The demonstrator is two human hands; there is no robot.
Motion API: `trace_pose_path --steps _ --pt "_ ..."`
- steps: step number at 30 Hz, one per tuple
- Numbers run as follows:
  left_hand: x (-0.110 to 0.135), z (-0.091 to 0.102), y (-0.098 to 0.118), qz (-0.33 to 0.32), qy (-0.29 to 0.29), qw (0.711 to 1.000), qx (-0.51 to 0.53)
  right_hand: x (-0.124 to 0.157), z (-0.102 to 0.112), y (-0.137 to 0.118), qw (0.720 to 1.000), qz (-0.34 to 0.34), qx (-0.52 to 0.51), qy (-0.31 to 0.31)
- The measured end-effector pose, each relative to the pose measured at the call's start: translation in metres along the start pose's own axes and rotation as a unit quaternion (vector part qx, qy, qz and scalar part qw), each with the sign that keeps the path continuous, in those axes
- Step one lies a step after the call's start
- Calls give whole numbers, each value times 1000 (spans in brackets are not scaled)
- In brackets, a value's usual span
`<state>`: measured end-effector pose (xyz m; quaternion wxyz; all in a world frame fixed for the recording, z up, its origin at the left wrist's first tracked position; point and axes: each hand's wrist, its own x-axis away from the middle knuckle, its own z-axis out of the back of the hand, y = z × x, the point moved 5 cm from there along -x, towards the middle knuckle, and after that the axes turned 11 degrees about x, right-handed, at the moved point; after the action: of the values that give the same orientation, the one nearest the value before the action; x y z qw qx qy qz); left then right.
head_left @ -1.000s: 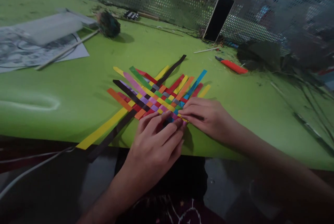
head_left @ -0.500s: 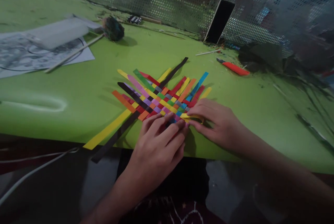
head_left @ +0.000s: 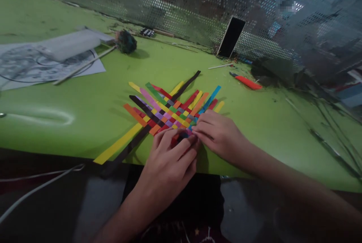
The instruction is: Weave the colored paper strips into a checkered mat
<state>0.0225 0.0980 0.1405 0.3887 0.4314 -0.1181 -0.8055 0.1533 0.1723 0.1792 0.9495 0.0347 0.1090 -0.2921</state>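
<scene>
A mat of woven paper strips [head_left: 172,114] in many colours lies at the table's near side, its loose ends fanning out. My left hand [head_left: 173,156] is curled over the mat's near corner, fingertips and thumb gripping the edge. My right hand [head_left: 219,131] pinches at the same corner from the right, its fingertips almost touching those of the left. The strip end between the right fingers is mostly hidden. A long yellow strip [head_left: 120,143] and a black strip [head_left: 132,143] stick out toward the table's front edge.
A phone [head_left: 231,37] leans against the perforated metal screen [head_left: 181,16]. Before it lie a red-handled cutter [head_left: 248,82] and a thin stick [head_left: 220,66]. Printed paper [head_left: 17,65], a white packet [head_left: 70,43] and a dark round lump [head_left: 126,42] are at left. Dark stems [head_left: 333,146] lie at right.
My right hand has moved left, closing in on the mat's corner; the yellow strip loop it held is now hidden by its fingers. The left hand stays on the corner. The camera view has shifted slightly.
</scene>
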Motion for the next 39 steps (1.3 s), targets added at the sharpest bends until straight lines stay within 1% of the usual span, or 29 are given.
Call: trace_pose_path --steps 2,5,7,9,11,14,16,20,23,26,30,36,39 --pt "0 -1 0 3 -6 1000 -1 -7 9 9 998 -23 -43 -35" --pt "0 -1 1 0 -4 1000 0 -25 16 19 992 -14 -111 -62" --pt "0 -1 1 3 1 1000 -2 -37 11 21 988 20 -120 -96" --pt "0 -1 0 11 -2 1000 -1 -47 1 22 984 41 -126 -118" --pt "1 -1 0 18 -11 1000 4 -53 -5 23 981 45 -141 -122" --pt "0 -1 0 24 -21 999 14 -58 -9 23 978 52 -157 -128" --pt "-1 0 1 29 -18 999 20 -62 -10 22 978 58 -158 -119" --pt "-3 1 1 35 -16 999 23 -77 -18 24 983 31 -176 -41" --pt "-4 2 1 34 -29 999 26 -84 -28 20 983 26 -179 -15" --pt "-3 4 0 36 -40 998 27 -85 -33 18 985 21 -171 -9" --pt "-3 3 0 35 -37 999 19 -83 -32 21 981 -11 -196 -5" --pt "-8 -8 5 62 -57 993 -83 -86 -29 27 969 -51 -238 -43" --pt "-8 -11 6 58 -58 991 -103 -84 -28 28 957 -76 -276 -47"
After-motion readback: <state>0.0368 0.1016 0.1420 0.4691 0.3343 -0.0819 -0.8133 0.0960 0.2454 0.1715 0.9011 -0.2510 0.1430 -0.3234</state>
